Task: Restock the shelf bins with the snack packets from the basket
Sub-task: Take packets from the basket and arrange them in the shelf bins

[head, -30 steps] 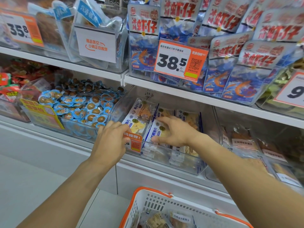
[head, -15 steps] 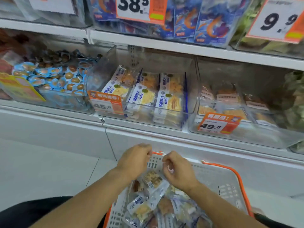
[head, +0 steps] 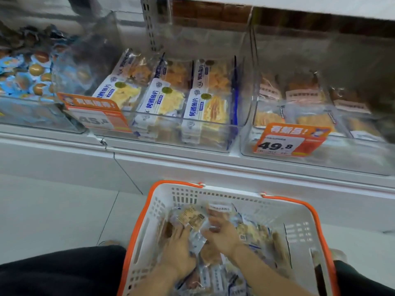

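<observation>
White plastic basket [head: 295, 231] at six o'clock holds snack packets [head: 252, 231]. Left hand [head: 178, 251] and right hand [head: 222, 236] each grasp packets. Slick wrappers could slip before reaching the fish-slice bin [head: 239, 116] at twelve o'clock.

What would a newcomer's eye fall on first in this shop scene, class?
Probably the white basket with its orange rim, low in the middle, where the left hand and right hand dig among snack packets. Next, the orange 49.8 price tag on the right clear bin, and the neat rows of fish-slice packets in the middle bin.
</observation>
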`<state>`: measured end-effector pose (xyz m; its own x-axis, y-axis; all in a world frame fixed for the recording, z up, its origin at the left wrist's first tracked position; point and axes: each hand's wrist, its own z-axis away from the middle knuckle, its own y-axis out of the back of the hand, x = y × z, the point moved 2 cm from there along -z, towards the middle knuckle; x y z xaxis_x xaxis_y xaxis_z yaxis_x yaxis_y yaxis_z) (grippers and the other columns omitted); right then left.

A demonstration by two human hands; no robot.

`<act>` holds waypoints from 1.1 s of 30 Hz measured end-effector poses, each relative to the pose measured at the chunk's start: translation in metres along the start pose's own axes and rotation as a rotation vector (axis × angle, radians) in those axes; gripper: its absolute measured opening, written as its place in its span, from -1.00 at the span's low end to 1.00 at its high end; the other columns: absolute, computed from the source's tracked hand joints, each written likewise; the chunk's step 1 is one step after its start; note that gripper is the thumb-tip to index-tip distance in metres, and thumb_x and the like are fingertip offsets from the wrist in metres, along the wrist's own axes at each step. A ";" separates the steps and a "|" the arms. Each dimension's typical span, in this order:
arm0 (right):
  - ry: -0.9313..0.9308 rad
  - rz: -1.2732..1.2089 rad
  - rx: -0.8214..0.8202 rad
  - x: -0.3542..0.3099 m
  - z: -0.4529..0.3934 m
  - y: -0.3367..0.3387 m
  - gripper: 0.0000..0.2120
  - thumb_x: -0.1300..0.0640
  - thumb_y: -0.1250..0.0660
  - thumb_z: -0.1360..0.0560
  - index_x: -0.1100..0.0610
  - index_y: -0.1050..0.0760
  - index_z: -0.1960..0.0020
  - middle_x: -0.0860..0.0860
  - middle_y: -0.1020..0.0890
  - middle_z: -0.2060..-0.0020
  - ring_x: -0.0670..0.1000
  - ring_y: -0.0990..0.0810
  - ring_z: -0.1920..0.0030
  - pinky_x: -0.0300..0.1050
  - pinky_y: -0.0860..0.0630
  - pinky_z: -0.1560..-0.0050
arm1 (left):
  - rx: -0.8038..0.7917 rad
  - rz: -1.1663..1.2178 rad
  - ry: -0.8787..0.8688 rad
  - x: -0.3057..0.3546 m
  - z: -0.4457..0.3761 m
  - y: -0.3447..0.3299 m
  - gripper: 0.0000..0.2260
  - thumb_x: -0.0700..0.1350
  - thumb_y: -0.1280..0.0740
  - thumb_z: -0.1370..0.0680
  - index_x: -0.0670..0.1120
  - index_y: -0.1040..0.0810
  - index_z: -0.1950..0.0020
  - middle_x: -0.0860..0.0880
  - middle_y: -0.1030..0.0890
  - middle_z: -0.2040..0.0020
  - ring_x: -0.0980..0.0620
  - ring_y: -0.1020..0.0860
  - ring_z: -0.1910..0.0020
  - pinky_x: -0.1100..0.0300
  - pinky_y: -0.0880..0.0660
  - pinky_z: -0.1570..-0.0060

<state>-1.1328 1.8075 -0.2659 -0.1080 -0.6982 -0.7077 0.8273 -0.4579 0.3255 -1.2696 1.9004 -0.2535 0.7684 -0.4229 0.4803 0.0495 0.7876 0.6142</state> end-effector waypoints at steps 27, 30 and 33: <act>0.270 0.268 -0.211 -0.125 0.082 0.107 -0.71 0.23 -0.61 -0.31 0.08 -0.51 0.16 0.18 -0.63 0.15 0.11 -0.60 0.31 -0.05 -0.54 0.23 | -0.042 1.025 -0.144 0.087 0.057 0.114 -0.87 -0.24 -0.29 -0.62 -0.16 -0.63 -0.08 -0.12 -0.64 0.14 -0.02 -0.61 0.20 0.18 -0.55 0.11; 0.242 0.433 -0.330 -0.145 0.102 0.132 -0.74 0.10 -0.61 -0.33 0.09 -0.57 0.11 0.22 -0.69 0.20 0.09 -0.60 0.29 -0.06 -0.49 0.16 | -0.043 0.942 -0.197 0.105 0.070 0.129 -0.83 -0.20 -0.32 -0.61 -0.14 -0.65 -0.15 -0.16 -0.71 -0.03 -0.15 -0.67 -0.04 -0.02 -0.58 -0.10; 0.246 0.387 -0.386 -0.164 0.132 0.153 -0.74 0.20 -0.61 -0.35 0.13 -0.55 0.09 0.07 -0.68 0.22 -0.02 -0.62 0.35 -0.20 -0.53 0.25 | -0.054 0.775 -0.278 0.125 0.085 0.144 -0.60 0.06 -0.51 -0.46 -0.26 -0.61 -0.05 -0.15 -0.67 0.10 -0.13 -0.64 0.12 -0.05 -0.53 0.06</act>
<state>-1.0612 1.7792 -0.0175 0.3335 -0.6055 -0.7226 0.9266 0.0691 0.3697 -1.2212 1.9230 -0.0516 0.4116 0.1590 0.8974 -0.3932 0.9193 0.0174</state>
